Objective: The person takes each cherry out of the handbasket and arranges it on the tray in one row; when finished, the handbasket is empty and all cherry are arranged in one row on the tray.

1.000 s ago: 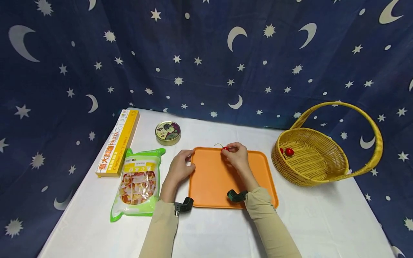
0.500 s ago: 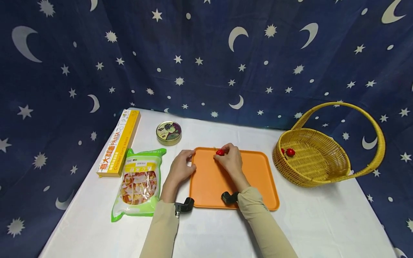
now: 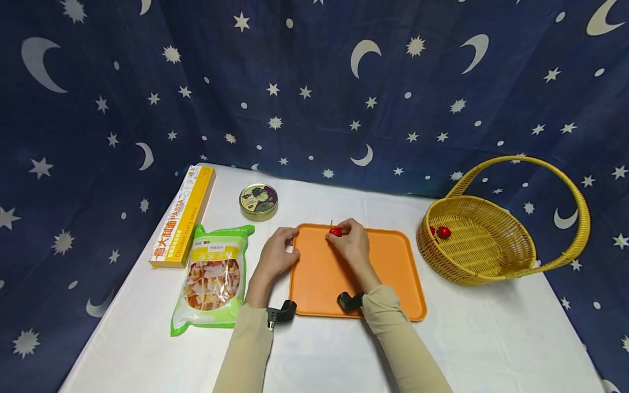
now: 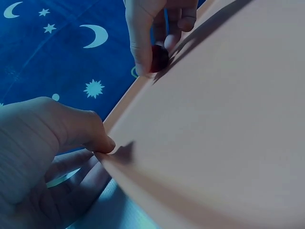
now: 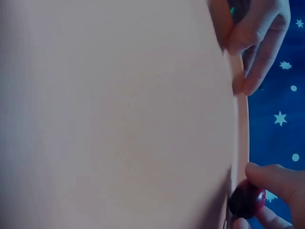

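A red cherry (image 3: 336, 232) with a thin stem is pinched between the thumb and fingers of my right hand (image 3: 355, 243), at the far edge of the orange tray (image 3: 314, 284). In the right wrist view the cherry (image 5: 248, 199) is right at the tray's rim. My left hand (image 3: 276, 254) grips the tray's far left corner. The left wrist view shows its thumb (image 4: 102, 138) over the rim and the other fingers outside and below it. More red cherries (image 3: 444, 232) lie in the wicker basket (image 3: 472, 273), one partly hidden by its wall.
Left of the tray lies a green and white food bag (image 3: 213, 281). Behind it is a yellow and white pasta box (image 3: 183, 218), with a round tin (image 3: 258, 201) to its right. The basket's tall handle (image 3: 582, 218) leans out to the right. A starry dark blue cloth (image 3: 314, 147) hangs behind the table.
My right hand has moved slightly left and toward me with the cherry, from the tray's far rim to just inside it, then stayed nearly still. The left hand keeps its grip on the corner.
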### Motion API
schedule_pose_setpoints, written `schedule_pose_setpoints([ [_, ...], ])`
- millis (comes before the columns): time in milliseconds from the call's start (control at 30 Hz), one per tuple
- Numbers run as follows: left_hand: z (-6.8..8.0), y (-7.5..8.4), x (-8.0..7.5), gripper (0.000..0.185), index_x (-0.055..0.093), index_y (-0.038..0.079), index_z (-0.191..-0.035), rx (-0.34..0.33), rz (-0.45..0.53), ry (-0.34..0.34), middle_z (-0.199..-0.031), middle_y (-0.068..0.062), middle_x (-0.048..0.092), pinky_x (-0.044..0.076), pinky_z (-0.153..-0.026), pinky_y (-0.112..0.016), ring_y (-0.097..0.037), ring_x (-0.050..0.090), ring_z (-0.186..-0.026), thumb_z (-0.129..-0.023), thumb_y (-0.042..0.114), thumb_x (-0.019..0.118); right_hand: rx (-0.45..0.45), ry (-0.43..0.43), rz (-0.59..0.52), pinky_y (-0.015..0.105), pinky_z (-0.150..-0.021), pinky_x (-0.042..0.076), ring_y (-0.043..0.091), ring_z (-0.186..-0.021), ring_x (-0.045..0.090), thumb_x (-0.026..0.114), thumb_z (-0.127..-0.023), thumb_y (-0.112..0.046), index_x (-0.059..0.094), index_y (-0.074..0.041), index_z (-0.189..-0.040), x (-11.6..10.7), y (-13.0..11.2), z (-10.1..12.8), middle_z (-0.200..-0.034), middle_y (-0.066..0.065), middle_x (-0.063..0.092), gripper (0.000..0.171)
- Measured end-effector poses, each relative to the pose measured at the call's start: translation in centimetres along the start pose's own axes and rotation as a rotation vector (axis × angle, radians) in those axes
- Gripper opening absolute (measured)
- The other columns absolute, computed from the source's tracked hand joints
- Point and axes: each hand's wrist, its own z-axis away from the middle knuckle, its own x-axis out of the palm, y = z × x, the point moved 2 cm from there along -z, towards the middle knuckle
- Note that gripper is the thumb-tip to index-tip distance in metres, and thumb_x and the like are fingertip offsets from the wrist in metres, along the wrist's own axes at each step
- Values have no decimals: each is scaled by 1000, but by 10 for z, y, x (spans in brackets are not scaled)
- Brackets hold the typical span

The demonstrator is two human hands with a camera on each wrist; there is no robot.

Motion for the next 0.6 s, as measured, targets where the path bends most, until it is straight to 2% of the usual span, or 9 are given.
schedule_pose_setpoints([
  [233,0,-1,1,52,63,-3,-127,-5,5,10,-125,-17,61,46,-91,-45,-29,59,-102,-75,2,68,24,59,40,41,-67,50,26,-81,64,88,-70,-29,65,-10,-93,5,0,-2,-86,7,67,38],
  [600,1,0,-1,52,63,-3,-126,0,-2,2,-124,-17,61,47,-88,-44,-28,59,-99,-75,2,69,73,15,29,39,-68,48,26,-82,63,86,-71,-36,65,-10,-97,2,1,-3,-89,8,68,42],
])
